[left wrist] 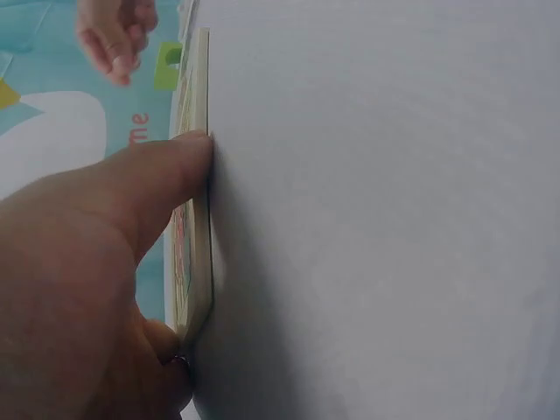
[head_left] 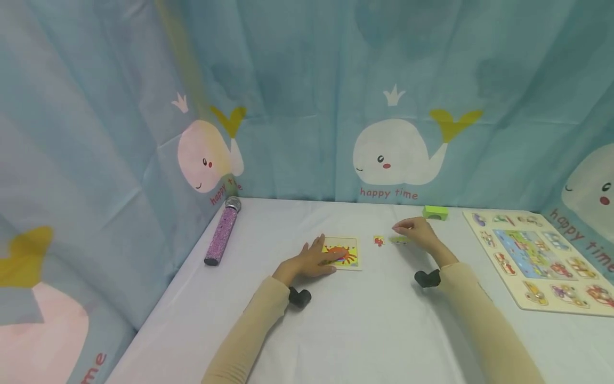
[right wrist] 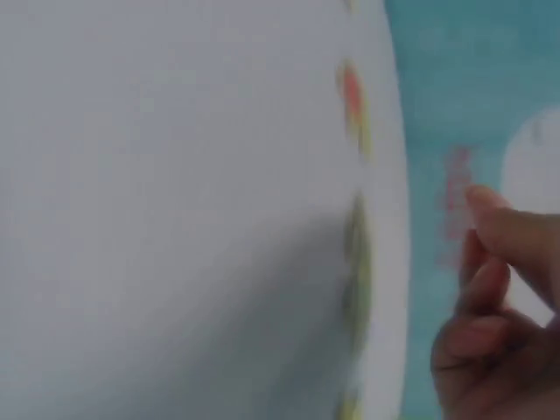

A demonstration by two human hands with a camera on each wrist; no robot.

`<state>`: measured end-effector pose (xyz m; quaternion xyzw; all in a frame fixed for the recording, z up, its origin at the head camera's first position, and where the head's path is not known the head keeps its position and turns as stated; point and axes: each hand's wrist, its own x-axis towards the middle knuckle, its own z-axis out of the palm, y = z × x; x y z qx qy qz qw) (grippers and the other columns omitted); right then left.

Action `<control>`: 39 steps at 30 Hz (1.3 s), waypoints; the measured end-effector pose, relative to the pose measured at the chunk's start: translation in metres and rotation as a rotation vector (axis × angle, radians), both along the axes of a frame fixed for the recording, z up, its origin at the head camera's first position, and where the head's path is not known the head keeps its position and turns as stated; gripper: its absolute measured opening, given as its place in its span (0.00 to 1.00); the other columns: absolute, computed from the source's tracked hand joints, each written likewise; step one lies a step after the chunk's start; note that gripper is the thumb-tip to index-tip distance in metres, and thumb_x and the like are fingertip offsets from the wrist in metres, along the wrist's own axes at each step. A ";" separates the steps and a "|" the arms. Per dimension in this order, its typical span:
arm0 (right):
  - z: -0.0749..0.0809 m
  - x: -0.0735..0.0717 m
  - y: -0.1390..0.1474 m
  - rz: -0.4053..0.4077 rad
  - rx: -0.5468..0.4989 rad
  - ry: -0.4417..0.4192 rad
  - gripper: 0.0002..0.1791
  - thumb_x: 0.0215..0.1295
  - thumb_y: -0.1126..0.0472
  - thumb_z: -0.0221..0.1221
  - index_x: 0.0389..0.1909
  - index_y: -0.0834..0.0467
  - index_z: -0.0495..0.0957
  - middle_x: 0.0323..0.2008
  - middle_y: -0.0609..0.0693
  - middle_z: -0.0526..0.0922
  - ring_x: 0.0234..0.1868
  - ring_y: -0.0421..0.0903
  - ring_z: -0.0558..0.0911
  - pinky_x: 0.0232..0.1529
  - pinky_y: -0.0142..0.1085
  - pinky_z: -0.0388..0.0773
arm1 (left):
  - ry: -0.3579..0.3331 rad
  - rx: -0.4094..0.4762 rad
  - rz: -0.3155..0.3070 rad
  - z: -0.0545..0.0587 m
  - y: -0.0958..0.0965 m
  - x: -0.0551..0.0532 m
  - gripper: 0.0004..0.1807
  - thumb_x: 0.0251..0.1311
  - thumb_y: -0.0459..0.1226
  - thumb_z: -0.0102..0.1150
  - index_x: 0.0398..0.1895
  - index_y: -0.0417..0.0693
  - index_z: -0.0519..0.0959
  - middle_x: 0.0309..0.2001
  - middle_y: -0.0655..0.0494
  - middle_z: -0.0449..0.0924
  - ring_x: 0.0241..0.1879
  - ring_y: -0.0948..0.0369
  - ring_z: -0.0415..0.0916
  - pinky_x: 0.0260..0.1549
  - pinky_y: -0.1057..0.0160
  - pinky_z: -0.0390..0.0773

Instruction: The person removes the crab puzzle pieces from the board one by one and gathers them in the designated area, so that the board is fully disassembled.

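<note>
My left hand [head_left: 312,261] rests on a small square wooden puzzle board [head_left: 357,261] with a red crab picture on yellow. Its fingers spread over the left part, and the thumb touches the near edge in the left wrist view. My right hand [head_left: 418,232] hovers over a flat green puzzle piece [head_left: 399,240], fingers curled and thumb close to the fingertips. Nothing shows between them in the right wrist view. A small yellow and red puzzle piece [head_left: 379,241] lies between the board and the green piece.
A light green block [head_left: 435,213] stands at the back edge. On the right lies a large wooden puzzle board [head_left: 503,277] with several knobbed pieces. A purple glittery microphone [head_left: 223,232] lies at the left edge. A blue whale-print curtain [head_left: 297,160] hangs behind the white table.
</note>
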<state>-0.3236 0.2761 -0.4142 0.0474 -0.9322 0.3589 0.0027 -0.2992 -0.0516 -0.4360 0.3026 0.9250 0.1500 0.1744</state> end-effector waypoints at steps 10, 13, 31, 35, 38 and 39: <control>-0.006 0.007 -0.117 0.301 -0.049 -0.080 0.11 0.64 0.63 0.53 0.42 0.60 0.81 0.43 0.54 0.83 0.38 0.44 0.77 0.46 0.40 0.75 | 0.017 -0.001 -0.007 0.000 0.002 0.000 0.28 0.65 0.55 0.42 0.69 0.72 0.54 0.72 0.39 0.27 0.72 0.46 0.26 0.67 0.41 0.33; -0.013 0.009 -0.134 0.319 -0.043 -0.076 0.10 0.63 0.62 0.55 0.40 0.60 0.82 0.39 0.53 0.84 0.34 0.42 0.76 0.41 0.36 0.76 | 0.013 0.013 -0.013 0.000 0.002 0.001 0.28 0.65 0.55 0.42 0.68 0.68 0.57 0.72 0.39 0.26 0.72 0.45 0.26 0.67 0.41 0.32; -0.020 0.004 -0.152 0.265 -0.030 -0.069 0.10 0.61 0.63 0.57 0.43 0.60 0.80 0.25 0.51 0.80 0.20 0.39 0.72 0.22 0.29 0.71 | 0.033 -0.008 -0.044 0.001 -0.002 -0.002 0.26 0.66 0.54 0.40 0.68 0.67 0.59 0.72 0.37 0.28 0.71 0.42 0.25 0.65 0.37 0.33; -0.018 0.004 -0.153 0.272 -0.021 -0.092 0.11 0.61 0.63 0.57 0.43 0.60 0.80 0.23 0.50 0.79 0.18 0.39 0.72 0.22 0.28 0.70 | 0.027 0.000 -0.044 0.002 -0.002 -0.002 0.26 0.66 0.54 0.41 0.67 0.66 0.60 0.72 0.37 0.29 0.71 0.42 0.25 0.65 0.37 0.34; -0.019 0.004 -0.153 0.283 -0.021 -0.109 0.10 0.62 0.64 0.56 0.44 0.61 0.78 0.21 0.49 0.77 0.17 0.39 0.72 0.21 0.28 0.70 | 0.027 0.000 -0.052 0.002 -0.002 -0.002 0.26 0.66 0.54 0.41 0.67 0.64 0.61 0.72 0.36 0.29 0.71 0.41 0.25 0.64 0.36 0.34; -0.019 0.004 -0.153 0.282 -0.022 -0.115 0.10 0.62 0.64 0.56 0.44 0.61 0.78 0.21 0.49 0.76 0.17 0.38 0.72 0.21 0.28 0.70 | 0.027 0.001 -0.054 0.002 -0.002 -0.002 0.26 0.66 0.54 0.41 0.67 0.64 0.61 0.72 0.36 0.29 0.71 0.41 0.25 0.64 0.36 0.34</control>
